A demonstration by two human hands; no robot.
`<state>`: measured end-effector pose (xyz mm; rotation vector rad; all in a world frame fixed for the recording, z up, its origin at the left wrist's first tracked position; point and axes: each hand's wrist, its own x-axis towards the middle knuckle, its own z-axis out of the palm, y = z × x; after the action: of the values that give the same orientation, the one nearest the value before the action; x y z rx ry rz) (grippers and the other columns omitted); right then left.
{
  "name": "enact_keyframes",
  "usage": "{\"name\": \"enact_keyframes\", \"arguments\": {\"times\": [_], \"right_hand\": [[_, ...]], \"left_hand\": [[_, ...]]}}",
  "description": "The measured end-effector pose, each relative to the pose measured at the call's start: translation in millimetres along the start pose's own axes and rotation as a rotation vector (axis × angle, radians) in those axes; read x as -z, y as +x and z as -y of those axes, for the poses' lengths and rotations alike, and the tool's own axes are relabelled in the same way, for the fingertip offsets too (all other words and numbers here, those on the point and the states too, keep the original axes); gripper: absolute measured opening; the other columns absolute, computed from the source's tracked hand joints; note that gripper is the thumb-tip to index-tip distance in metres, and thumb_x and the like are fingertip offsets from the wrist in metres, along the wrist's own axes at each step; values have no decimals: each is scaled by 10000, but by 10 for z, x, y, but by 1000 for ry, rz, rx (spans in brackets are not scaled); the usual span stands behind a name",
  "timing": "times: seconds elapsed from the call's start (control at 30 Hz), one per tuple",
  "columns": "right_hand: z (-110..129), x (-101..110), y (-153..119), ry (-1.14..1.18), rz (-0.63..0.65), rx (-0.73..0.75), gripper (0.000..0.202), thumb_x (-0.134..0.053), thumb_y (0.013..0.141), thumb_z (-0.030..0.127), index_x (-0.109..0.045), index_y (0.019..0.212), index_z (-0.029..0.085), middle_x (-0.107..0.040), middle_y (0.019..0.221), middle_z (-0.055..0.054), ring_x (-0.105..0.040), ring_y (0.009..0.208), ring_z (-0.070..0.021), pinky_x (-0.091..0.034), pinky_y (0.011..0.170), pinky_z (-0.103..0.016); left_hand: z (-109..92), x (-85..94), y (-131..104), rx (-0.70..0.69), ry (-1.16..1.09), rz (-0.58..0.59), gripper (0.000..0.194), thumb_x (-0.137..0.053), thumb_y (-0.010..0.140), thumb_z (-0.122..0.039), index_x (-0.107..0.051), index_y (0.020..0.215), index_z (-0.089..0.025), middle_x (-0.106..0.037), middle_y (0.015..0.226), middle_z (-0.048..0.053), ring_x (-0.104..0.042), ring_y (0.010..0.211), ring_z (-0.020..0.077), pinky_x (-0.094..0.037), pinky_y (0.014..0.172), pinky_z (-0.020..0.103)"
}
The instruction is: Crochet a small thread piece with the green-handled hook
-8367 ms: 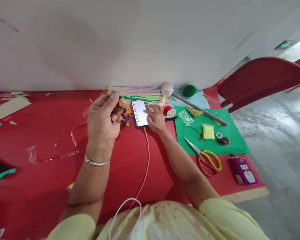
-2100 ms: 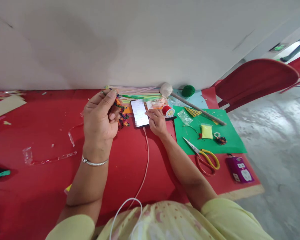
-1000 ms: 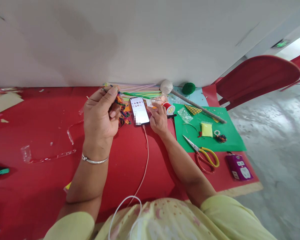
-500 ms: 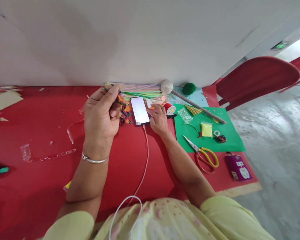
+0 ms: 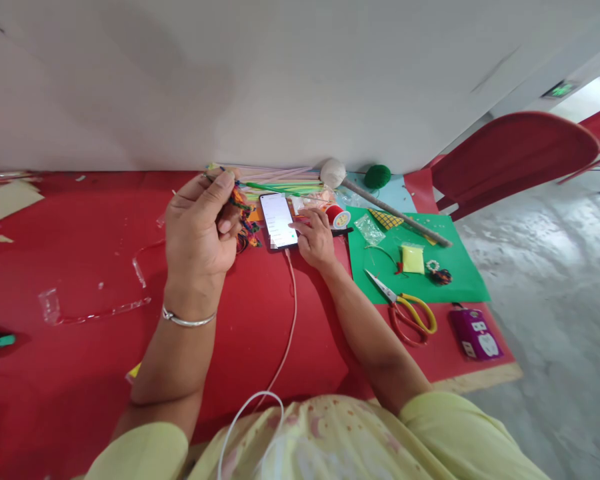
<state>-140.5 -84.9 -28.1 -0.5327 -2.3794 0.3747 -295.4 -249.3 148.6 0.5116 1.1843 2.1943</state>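
Note:
Raised over the table, my left hand (image 5: 200, 223) pinches a multicoloured braided cord (image 5: 241, 201) between thumb and fingers. Its loose end hangs down behind the hand, and part of it is hidden by the fingers. A smartphone (image 5: 279, 220) with a lit screen lies on the table, a pink charging cable (image 5: 293, 293) running from its lower edge. At the phone's right side is my right hand (image 5: 316, 239), holding nothing, its fingers partly extended and a fingertip at the screen. Just beyond this hand lies a spool of red thread (image 5: 336, 217).
On a green sheet (image 5: 460, 257) lie open scissors (image 5: 400, 307), a yellow packet (image 5: 413, 259) and a dark yarn bundle (image 5: 441, 277). Pipe cleaners (image 5: 280, 177) and a white ball on a grey stick (image 5: 395, 213) lie by the wall. A purple pouch (image 5: 477, 333) sits near the right edge.
The phone's screen now shows a different page with a list. My right fingertip has shifted slightly down and left over the screen. My left hand still grips the cord.

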Motion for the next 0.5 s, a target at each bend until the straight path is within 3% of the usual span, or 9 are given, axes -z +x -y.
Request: {"name": "enact_keyframes", "arguments": {"times": [0.27,0.5], "right_hand": [[-28,2,-10,57,-73,38,373,-520,788,102,-801,991,240,-652,1297,-71,-502,1306,-333,-431,1131,-580],[-8,9,0,39,-50,18,446,-514,790,93,-784,1108,250,-636,1329,-74,-490,1321,-331,-434,1134,-583]], "left_hand": [[-29,8,0,-3,30,4,108,-831,801,-263,-746,737,-244,-568,585,-36,-312,380,34,-164,382,272],[-27,16,7,-2,41,16,99,-815,822,-273,-749,751,-255,-583,595,-31,-308,383,37,-174,376,274]]}}
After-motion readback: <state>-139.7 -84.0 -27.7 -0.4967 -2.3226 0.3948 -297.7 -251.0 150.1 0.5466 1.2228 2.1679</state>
